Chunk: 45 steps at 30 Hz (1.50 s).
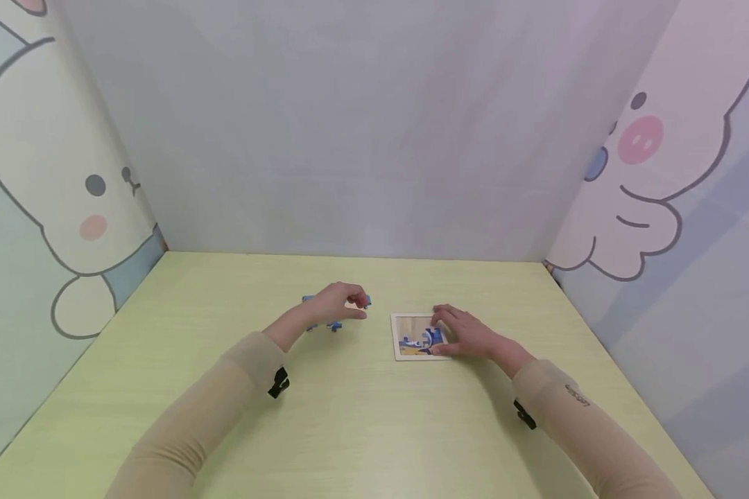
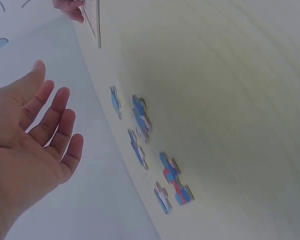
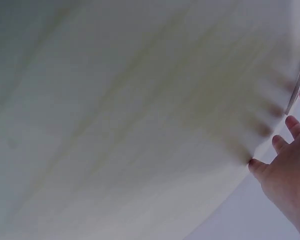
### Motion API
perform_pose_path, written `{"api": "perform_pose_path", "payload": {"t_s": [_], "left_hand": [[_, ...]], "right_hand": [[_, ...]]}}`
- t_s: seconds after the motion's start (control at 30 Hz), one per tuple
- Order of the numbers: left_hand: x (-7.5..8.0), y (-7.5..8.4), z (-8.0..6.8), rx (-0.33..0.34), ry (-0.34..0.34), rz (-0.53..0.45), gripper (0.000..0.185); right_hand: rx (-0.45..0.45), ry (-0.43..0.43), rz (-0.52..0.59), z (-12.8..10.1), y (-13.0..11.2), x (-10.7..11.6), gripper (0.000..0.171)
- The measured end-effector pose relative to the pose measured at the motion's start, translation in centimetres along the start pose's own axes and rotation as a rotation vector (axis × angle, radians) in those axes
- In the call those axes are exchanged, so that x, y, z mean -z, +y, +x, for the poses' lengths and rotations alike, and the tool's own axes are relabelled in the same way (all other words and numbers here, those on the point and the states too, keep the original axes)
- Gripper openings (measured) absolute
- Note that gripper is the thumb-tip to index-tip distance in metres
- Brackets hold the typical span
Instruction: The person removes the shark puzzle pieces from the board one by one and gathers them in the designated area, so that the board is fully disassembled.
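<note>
My left hand hovers over loose jigsaw pieces on the table. Its fingers bend softly, and the left wrist view shows nothing in the palm. Several blue pieces lie below it there, one group with red parts. In the head view the hand partly hides them. My right hand rests at the right side of a white-rimmed puzzle board, thumb low and fingers high, spread apart. Blue and yellow pieces sit in the board's lower part; the hand covers its right edge.
The pale yellow tabletop runs back to a plain grey-white curtain. Side walls with cartoon animals flank the table on the left and right.
</note>
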<state>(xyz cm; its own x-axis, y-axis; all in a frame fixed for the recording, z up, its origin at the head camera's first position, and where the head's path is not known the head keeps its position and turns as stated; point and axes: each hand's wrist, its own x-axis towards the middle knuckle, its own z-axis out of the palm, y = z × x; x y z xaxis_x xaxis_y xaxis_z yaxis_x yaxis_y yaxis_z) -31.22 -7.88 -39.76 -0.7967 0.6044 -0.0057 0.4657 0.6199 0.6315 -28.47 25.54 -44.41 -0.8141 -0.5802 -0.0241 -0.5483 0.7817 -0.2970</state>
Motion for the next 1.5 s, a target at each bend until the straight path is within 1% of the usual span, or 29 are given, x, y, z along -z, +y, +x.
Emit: {"api": "perform_pose_path", "payload": {"t_s": [0.1,0.17,0.23,0.33,0.5,0.67,0.8,0.93,1.1,1.2,1.33,1.43,1.5], "left_hand": [[-0.4,0.8,0.4,-0.002,0.004,-0.017,0.025],[-0.6,1.3,0.7,-0.009,0.016,-0.026,0.025],[-0.9,1.9,1.0,-0.019,0.025,-0.034,0.024],[-1.4,2.8,1.6,-0.049,0.03,-0.047,0.023],[-2.7,4.2,2.6,-0.121,0.026,-0.063,0.026],[-4.1,4.5,3.9,-0.15,0.023,-0.057,0.033],[-5.1,4.6,4.5,-0.131,0.031,-0.033,0.037],[-6.0,4.6,5.0,-0.093,0.034,-0.011,0.042],[-7.0,4.4,5.7,-0.041,0.005,0.011,0.045],[-7.7,4.3,6.2,-0.018,-0.023,0.054,0.047],[-8.5,4.3,6.7,-0.025,-0.049,0.136,0.05],[-8.9,4.4,7.0,-0.048,-0.068,0.208,0.05],[-9.1,4.6,7.2,-0.059,-0.083,0.234,0.049]], "right_hand": [[-0.032,0.028,-0.058,-0.2,-0.1,-0.2,0.061],[-0.067,0.042,-0.076,-0.3,-0.2,-0.3,0.067],[-0.095,0.058,-0.085,-0.4,-0.3,-0.4,0.075],[-0.14,0.066,-0.071,-0.4,-0.4,-0.5,0.084],[-0.185,0.053,-0.053,-0.7,-0.4,-0.7,0.087],[-0.191,0.035,-0.057,-0.6,-0.4,-0.5,0.088],[-0.188,0.026,-0.064,-0.5,-0.6,-0.3,0.087],[-0.184,0.022,-0.074,-0.5,-0.6,-0.2,0.086],[-0.193,0.009,-0.071,-0.4,-0.5,-0.1,0.087],[-0.195,-0.002,-0.069,-0.4,-0.5,-0.1,0.088],[-0.193,-0.006,-0.065,-0.5,-0.6,0.0,0.088],[-0.189,-0.001,-0.064,-0.6,-0.8,0.0,0.086],[-0.182,0.003,-0.066,-0.6,-0.8,0.1,0.085]]}}
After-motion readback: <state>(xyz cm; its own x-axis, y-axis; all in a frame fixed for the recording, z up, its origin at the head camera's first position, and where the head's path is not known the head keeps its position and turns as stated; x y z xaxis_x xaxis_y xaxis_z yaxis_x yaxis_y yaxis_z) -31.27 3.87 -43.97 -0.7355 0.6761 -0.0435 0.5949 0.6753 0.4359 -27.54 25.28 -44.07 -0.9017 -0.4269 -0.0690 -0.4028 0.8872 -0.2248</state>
